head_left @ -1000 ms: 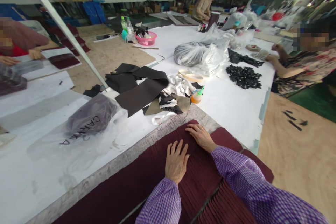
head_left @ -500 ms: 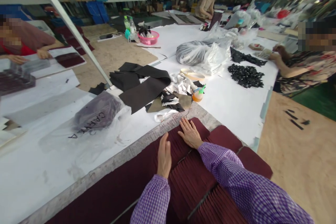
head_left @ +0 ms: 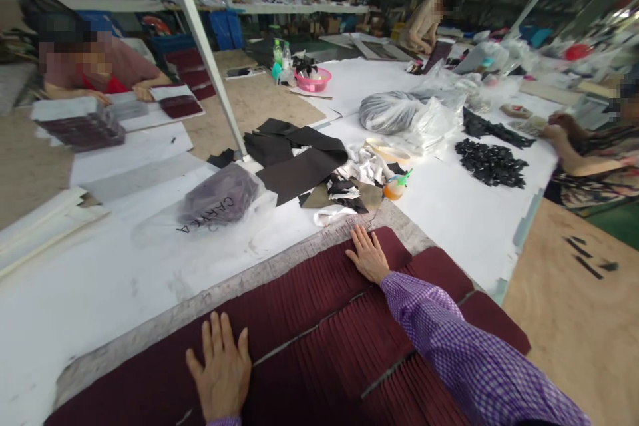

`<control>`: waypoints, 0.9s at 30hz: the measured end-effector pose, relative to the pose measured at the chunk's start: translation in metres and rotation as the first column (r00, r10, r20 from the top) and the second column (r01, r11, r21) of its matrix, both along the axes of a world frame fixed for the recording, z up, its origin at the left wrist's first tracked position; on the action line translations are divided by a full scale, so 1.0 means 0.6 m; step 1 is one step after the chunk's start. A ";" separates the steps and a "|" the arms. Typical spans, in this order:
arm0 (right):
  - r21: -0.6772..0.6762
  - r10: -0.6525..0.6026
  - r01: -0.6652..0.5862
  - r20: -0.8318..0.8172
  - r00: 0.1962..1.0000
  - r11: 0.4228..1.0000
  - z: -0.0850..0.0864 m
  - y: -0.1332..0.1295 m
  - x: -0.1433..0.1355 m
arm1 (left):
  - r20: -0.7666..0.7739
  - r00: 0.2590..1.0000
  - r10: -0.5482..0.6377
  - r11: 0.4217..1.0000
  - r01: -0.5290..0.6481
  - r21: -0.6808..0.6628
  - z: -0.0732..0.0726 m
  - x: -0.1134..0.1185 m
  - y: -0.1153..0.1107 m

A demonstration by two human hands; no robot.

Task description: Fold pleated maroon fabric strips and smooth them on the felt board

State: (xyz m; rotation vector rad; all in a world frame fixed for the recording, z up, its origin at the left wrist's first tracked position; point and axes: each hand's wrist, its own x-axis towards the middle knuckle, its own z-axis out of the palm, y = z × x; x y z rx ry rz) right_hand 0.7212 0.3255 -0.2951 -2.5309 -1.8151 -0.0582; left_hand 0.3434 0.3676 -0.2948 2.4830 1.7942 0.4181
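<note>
Maroon pieces: rows of overlapping maroon pieces (head_left: 309,339) lie flat at 6 o'clock on the near edge of the table, spread from the lower left corner toward 4 o'clock, in several bands with thin pale gaps between them.
Left hand: our left hand (head_left: 219,369) rests palm down on the maroon pieces at about 7 o'clock, fingers spread and flat, gripping nothing.
Right hand: our right hand (head_left: 369,254) lies palm down on the far edge of the same pieces, just right of centre, fingers stretched toward 12 o'clock, unclenched and holding nothing; a purple checked sleeve (head_left: 449,346) runs back from it toward 5 o'clock.
Hands to each other: we see them well apart, the left nearer to us, the right farther up the rows.
Table: white sheeting covers the table (head_left: 449,206), with a grey worn strip along the far edge of the maroon pieces.
Plastic bag: a clear bag with dark contents and black lettering (head_left: 219,196) lies at 10 o'clock from the right hand.
Black material: folded black sheets (head_left: 299,160) lie at 12 o'clock, with white and black scraps (head_left: 349,186) just beside them.
Orange bottle: a small orange bottle with a green tip (head_left: 395,186) stands at 1 o'clock from the right hand.
Black bits: a heap of small black bits (head_left: 492,163) lies at 2 o'clock.
Others: a person (head_left: 594,153) works at the right table edge, another (head_left: 94,70) at 10 o'clock.
</note>
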 end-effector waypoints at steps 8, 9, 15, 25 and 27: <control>0.009 0.098 -0.098 -0.080 0.992 0.995 0.000 0.039 -0.099 | -0.033 0.999 0.002 1.000 -0.002 -0.014 0.002 0.001 0.004; 0.013 0.115 -0.114 -0.092 0.989 0.993 0.001 0.044 -0.115 | -0.032 0.999 0.004 1.000 -0.004 -0.016 0.002 0.000 0.003; 0.061 0.261 -0.255 -0.151 0.953 0.965 0.012 0.067 -0.228 | -0.004 1.000 -0.003 1.000 0.003 0.004 0.001 -0.001 0.000; 0.207 -0.181 0.195 -0.087 0.980 0.959 0.047 0.044 -0.081 | 0.038 0.999 -0.016 0.998 0.014 0.057 -0.007 -0.003 -0.001; 0.204 -0.355 0.361 -0.065 0.933 0.910 0.024 0.027 -0.029 | 0.051 0.998 -0.021 0.998 0.018 0.062 -0.010 -0.002 0.001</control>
